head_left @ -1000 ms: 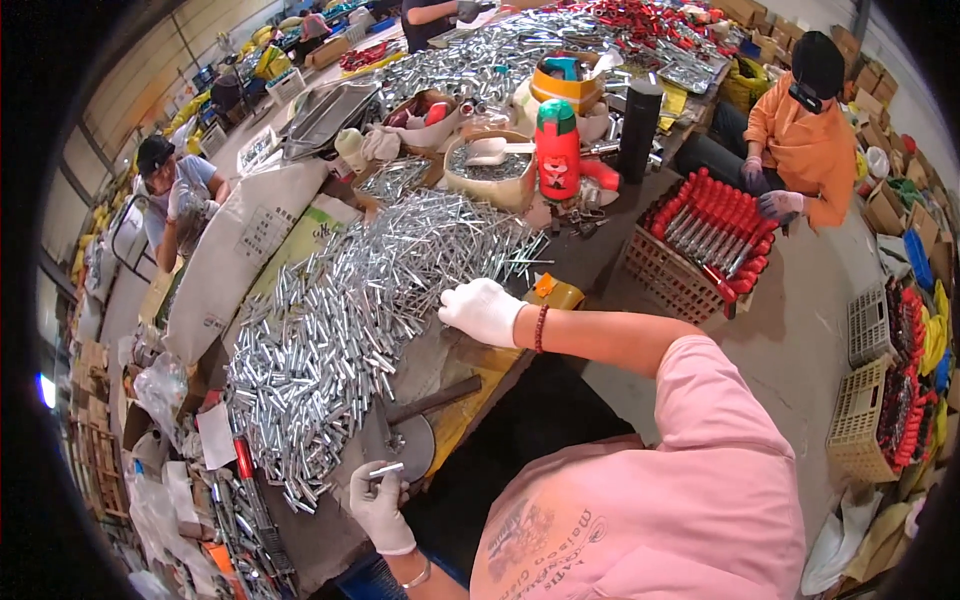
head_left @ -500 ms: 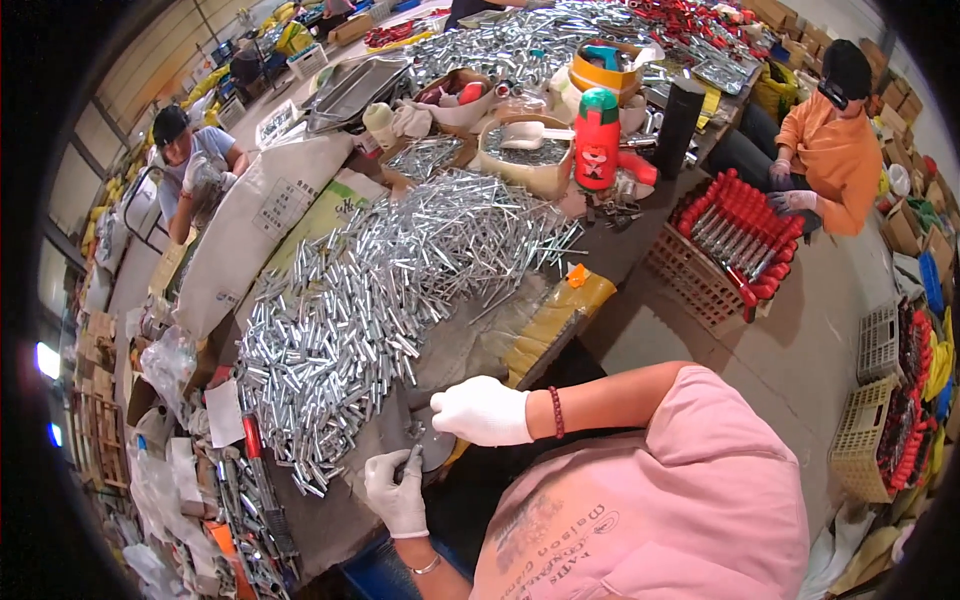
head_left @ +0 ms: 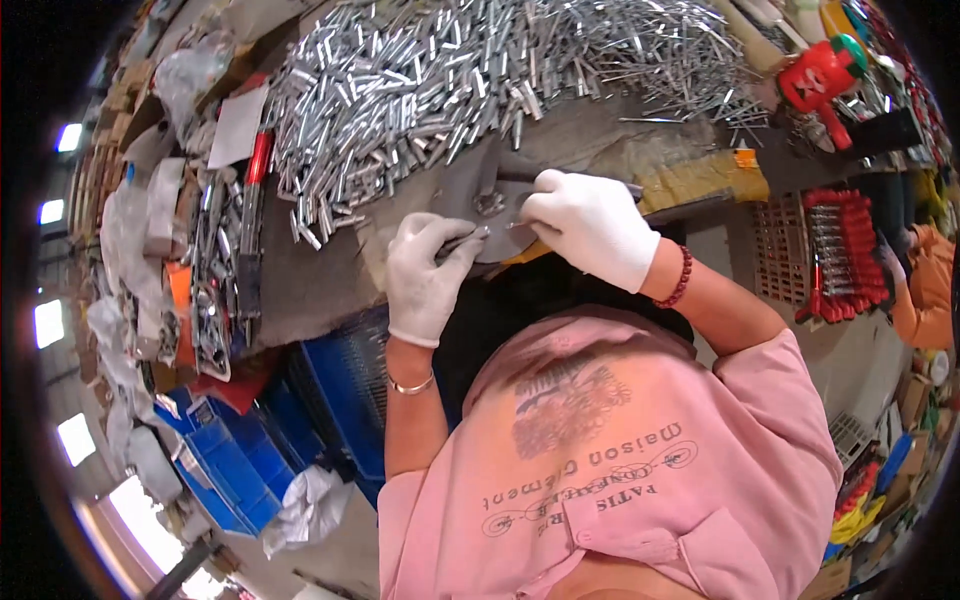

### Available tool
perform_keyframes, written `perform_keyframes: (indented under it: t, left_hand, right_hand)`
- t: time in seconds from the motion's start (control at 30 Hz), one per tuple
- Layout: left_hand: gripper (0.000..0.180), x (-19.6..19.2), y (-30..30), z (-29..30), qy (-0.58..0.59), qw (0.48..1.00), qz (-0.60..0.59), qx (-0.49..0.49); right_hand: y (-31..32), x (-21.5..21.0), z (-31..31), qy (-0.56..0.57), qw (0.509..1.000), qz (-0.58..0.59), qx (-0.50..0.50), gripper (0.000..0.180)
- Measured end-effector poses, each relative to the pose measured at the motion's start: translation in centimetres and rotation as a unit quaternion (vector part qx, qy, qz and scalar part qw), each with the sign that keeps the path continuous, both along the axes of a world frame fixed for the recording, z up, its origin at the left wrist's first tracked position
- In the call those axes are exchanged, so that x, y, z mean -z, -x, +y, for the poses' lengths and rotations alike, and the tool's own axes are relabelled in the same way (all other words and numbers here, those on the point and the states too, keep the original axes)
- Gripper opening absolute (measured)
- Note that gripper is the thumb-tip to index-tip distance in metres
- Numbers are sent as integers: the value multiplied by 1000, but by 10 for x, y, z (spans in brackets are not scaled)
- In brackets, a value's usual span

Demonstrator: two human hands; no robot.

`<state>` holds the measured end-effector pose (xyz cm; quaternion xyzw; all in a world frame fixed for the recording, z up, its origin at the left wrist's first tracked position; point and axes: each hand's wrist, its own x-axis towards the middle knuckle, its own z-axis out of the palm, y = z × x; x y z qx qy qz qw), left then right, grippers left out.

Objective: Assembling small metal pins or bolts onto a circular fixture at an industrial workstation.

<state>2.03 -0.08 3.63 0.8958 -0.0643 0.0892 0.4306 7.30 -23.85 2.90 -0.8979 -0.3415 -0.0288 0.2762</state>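
My left hand (head_left: 425, 280), in a white glove, pinches a small metal piece (head_left: 470, 238) between thumb and fingers near the table's front edge. Facing it from the right is my right hand (head_left: 590, 225), also white-gloved, its thumb and fingertips pressed together; whatever they hold is too small to name. A short gap separates the two sets of fingertips. Between and just beyond them lies a dark grey round plate (head_left: 515, 195) with a few small shiny metal parts (head_left: 489, 204) on it. Beyond both hands spreads a big heap of silvery metal tubes and pins (head_left: 430, 95).
Yellow tape (head_left: 705, 183) covers the table edge at right. A red bottle with a green lid (head_left: 820, 75) lies beyond it. A crate of red-handled tools (head_left: 835, 255) stands near a person in orange (head_left: 925, 285). Blue bins (head_left: 235, 470) sit below left.
The view has tilted down toward my torso. My right fingertips, earlier over the plate, now point at the left hand's. The left hand still pinches a small metal piece.
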Motion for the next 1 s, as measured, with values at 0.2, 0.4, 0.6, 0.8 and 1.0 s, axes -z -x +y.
perform_keyframes:
  t: [0.2,0.4,0.6,0.8,1.0]
  left_hand:
    - [15,18,10,10,77,996,37,1]
    - [13,10,11,7,37,999,18,16]
    - [12,15,11,9,14,1000,1,20]
    - [12,13,12,3,1,1000,-20,9]
    - [13,14,12,2,10,998,-49,25]
  right_hand:
    - [6,2,12,2,1000,6,-20,5]
    - [7,2,16,11,999,-3,-31,5]
    - [6,1,17,4,999,-18,-45,5]
    - [5,3,18,-5,997,-35,-64,4]
    - [9,2,21,-4,994,-65,-83,5]
